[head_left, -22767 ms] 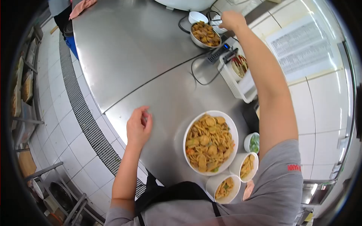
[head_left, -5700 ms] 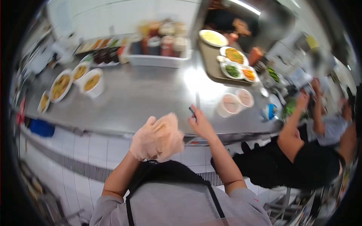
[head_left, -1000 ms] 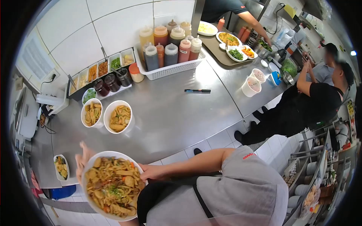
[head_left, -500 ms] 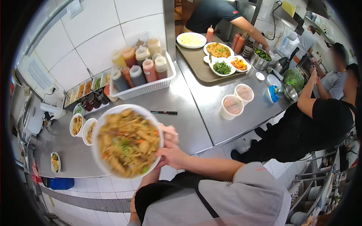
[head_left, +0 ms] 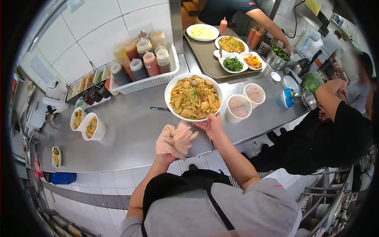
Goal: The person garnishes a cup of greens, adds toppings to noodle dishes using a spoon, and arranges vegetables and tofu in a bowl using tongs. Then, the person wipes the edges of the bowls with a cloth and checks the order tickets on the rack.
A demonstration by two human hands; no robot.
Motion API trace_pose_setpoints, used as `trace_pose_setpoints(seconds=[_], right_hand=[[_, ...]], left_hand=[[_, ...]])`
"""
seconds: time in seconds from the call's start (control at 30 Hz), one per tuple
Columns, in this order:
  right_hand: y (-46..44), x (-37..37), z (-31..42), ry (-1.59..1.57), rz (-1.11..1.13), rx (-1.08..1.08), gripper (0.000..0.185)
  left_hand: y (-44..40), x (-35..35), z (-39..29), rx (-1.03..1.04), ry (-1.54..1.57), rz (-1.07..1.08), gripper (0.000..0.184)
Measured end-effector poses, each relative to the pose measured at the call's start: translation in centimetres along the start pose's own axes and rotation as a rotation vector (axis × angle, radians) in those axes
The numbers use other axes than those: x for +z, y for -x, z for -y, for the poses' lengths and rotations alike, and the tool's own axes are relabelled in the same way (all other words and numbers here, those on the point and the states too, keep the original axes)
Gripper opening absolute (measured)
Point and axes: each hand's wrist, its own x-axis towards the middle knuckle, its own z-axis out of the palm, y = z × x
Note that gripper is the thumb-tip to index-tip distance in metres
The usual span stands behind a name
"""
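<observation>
A white bowl (head_left: 169, 103) full of stir-fried noodles with green garnish is at the middle of the steel counter. My right hand (head_left: 211, 125) grips its near rim, fingers partly under it; whether the base touches the counter, I cannot tell. Just nearer to me, my left hand (head_left: 165, 148) is closed around a crumpled pale cloth (head_left: 182, 138), apart from the bowl. A black pen (head_left: 158, 108) lies at the bowl's left, its right end hidden. Two lidded tubs (head_left: 239, 107) stand to the right of the bowl.
Sauce bottles (head_left: 151, 63) fill a white basket (head_left: 146, 84) at the wall. Two food cups (head_left: 93, 127) and a small dish (head_left: 56, 157) are at left. A tray (head_left: 199, 55) holds several dishes. A co-worker's arm (head_left: 268, 25) reaches a pot (head_left: 277, 61); another person (head_left: 312, 138) stands right.
The bowl has moved right and away from me, from near the cups to beside the tubs. My left hand with the cloth has come away from the bowl.
</observation>
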Motion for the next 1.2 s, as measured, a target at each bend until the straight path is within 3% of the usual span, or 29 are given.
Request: trace_pose_setpoints(seconds=[0.03, 0.17, 0.23, 0.27, 0.33, 0.4, 0.47, 0.53, 0.57, 0.6, 0.63, 0.67, 0.7, 0.77, 0.83, 0.93, 0.97, 1.0, 1.07, 1.1, 1.13, 1.17, 1.2], right_hand=[[-0.4, -0.1, 0.1, 0.008, -0.030, -0.019, 0.049], [-1.9, -0.9, -0.1, 0.007, -0.094, -0.044, 0.047], [-2.5, -1.4, 0.0, 0.027, -0.106, -0.072, 0.046], [-3.0, -1.7, 0.0, 0.032, -0.100, -0.050, 0.046], [-3.8, -2.6, 0.3, 0.031, -0.116, -0.058, 0.047], [-4.2, -3.1, 0.0, 0.038, -0.079, -0.005, 0.045], [-2.9, -2.2, -0.3, 0.045, -0.159, -0.100, 0.045], [-1.8, -3.5, -1.3, -0.125, -0.197, 0.000, 0.050], [-0.7, -3.1, -2.2, -0.185, -0.165, 0.012, 0.052], [1.5, -0.9, -3.1, 0.003, -0.269, -0.045, 0.054], [2.0, -2.4, -4.3, 0.037, -0.221, 0.084, 0.048], [4.2, 1.1, -5.1, 0.267, -0.206, 0.002, 0.039], [4.7, 1.7, -6.3, 0.350, -0.089, 0.028, 0.035], [4.0, 5.3, -9.2, 0.440, 0.092, 0.081, 0.032], [3.9, 10.3, -12.5, 0.715, 0.475, 0.009, 0.027], [3.6, 20.9, -19.0, 0.829, 0.879, 0.033, 0.023], [4.1, 25.1, -21.7, 0.812, 0.968, 0.084, 0.023], [4.0, 28.6, -24.9, 0.805, 1.055, 0.135, 0.023], [3.3, 34.4, -32.4, 0.827, 1.162, 0.228, 0.023], [2.4, 37.4, -36.6, 0.855, 1.178, 0.264, 0.024], [1.4, 40.0, -40.7, 0.893, 1.149, 0.240, 0.025], [0.5, 42.1, -44.5, 0.936, 1.114, 0.221, 0.026], [-0.3, 44.3, -47.8, 0.938, 1.047, 0.265, 0.027]], left_hand=[[0.5, 0.2, 0.0, 0.089, -0.086, -0.131, 0.046], [3.0, -1.1, -1.8, 0.137, -0.117, -0.208, 0.042], [5.2, -1.1, -2.2, 0.241, -0.196, -0.344, 0.041], [6.0, -2.6, -2.8, 0.252, -0.182, -0.359, 0.041], [7.6, -5.3, -4.2, 0.328, -0.053, -0.193, 0.042], [9.4, -5.9, -4.9, 0.341, -0.061, -0.282, 0.044], [11.0, -5.1, -5.2, 0.442, -0.171, -0.382, 0.049], [12.1, -5.5, -5.4, 0.572, -0.236, -0.452, 0.052], [13.1, -6.8, -6.4, 0.458, -0.229, -0.264, 0.050], [14.6, -7.8, -7.4, 0.358, -0.233, -0.071, 0.048], [16.0, -7.8, -7.7, 0.459, -0.204, -0.096, 0.048], [16.9, -7.0, -7.7, 0.618, -0.323, -0.379, 0.046], [18.0, -6.5, -8.0, 0.752, -0.422, -0.682, 0.044], [21.4, -6.5, -9.9, 0.848, -0.349, -0.729, 0.043], [24.7, -4.9, -11.4, 0.949, -0.282, -0.800, 0.041], [30.2, -13.0, -14.4, 1.088, -0.177, -0.983, 0.038], [32.9, -14.6, -16.4, 0.898, -0.057, -1.105, 0.030], [35.0, -16.5, -17.2, 0.916, -0.033, -1.111, 0.030], [38.9, -22.1, -18.8, 1.181, -0.544, -1.434, 0.032], [40.0, -29.5, -21.5, 1.530, -0.332, -1.607, 0.025], [42.0, -24.7, -23.7, 1.118, -0.589, -1.842, 0.023], [44.0, -19.5, -26.0, 0.561, -0.946, -2.058, 0.022], [46.0, -14.4, -28.2, 0.107, -1.246, -2.116, 0.020]])
